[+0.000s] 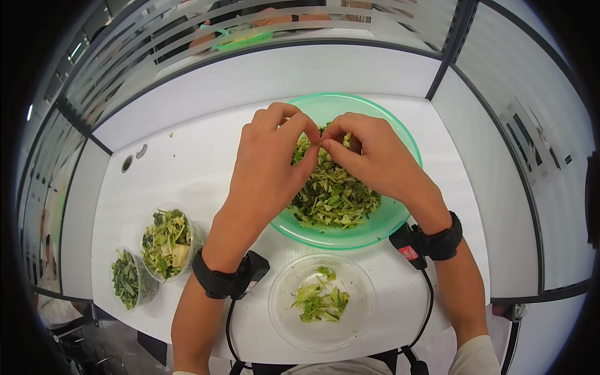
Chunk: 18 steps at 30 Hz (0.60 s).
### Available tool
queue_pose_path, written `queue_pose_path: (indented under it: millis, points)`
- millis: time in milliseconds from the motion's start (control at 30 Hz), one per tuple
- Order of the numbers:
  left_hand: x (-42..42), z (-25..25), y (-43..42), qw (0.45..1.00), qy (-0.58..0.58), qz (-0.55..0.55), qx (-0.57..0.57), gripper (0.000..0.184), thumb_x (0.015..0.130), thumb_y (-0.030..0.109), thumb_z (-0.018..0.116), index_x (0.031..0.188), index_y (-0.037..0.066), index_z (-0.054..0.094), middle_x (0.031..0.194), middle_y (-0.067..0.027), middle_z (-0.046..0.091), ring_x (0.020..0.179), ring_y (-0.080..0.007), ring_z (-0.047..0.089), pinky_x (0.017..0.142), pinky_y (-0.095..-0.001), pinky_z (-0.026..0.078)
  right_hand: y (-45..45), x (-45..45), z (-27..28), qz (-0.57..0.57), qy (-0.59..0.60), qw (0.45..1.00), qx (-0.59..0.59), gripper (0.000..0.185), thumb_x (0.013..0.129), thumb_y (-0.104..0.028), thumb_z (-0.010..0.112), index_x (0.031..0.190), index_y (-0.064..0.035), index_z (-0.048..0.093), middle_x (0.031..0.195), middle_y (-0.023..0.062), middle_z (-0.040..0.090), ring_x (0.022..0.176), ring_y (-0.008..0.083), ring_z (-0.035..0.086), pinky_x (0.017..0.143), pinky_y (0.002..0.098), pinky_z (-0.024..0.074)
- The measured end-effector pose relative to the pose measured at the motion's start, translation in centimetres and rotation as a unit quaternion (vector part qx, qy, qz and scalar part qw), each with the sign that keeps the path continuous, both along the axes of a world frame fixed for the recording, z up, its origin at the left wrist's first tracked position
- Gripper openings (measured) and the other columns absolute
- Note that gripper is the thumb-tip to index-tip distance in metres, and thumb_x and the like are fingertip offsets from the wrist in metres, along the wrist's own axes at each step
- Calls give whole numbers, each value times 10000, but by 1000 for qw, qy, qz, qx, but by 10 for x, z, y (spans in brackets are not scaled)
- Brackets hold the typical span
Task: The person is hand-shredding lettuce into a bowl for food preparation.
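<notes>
My left hand (269, 153) and my right hand (375, 150) meet above a translucent green bowl (395, 215), thumbs and forefingers pinched together at the tips. Whatever lies between the fingertips is too small to make out; the rest of the fingers curl inward. Chopped leafy greens (337, 197) in mixed light and dark shades are heaped in the bowl below. Nearer to me stands a clear round plastic container (357, 319), with a small pile of pale green shreds (322, 300) at its bottom.
Two clear tubs stand at the left: one of mixed chopped greens (165, 244), one of darker cut greens (125, 278). Black wrist straps carry cables (430, 306) down past the table's front edge. White partitions (281, 69) enclose the table (194, 156). Beyond the glass, another person's hands (275, 22) show.
</notes>
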State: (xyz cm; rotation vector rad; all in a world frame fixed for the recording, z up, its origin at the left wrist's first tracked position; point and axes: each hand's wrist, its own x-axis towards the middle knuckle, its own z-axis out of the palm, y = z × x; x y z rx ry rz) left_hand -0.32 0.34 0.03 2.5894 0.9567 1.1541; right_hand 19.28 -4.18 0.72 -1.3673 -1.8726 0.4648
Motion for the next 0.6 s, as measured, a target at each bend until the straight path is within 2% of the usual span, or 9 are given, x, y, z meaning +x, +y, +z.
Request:
queue_pose_path:
  millis: [267,600]
  points:
    - [0,0,-1,999,-10,-4,33,149,801,40,802,908,49,698,1157,-96,667,1108,-313,630,953,-421,509,-3,-1,7,-11,41,997,-58,201,935,-198,679,983,-5,708,935,133,724,854,296,691,779,409,536]
    - [-9,-9,-1,998,17,2,57,110,794,73,790,879,57,721,1164,-80,628,1096,-294,611,958,-438,474,-2,-7,-13,-3,-28,998,60,124,920,-157,699,959,-40,704,923,95,708,823,299,690,734,412,535]
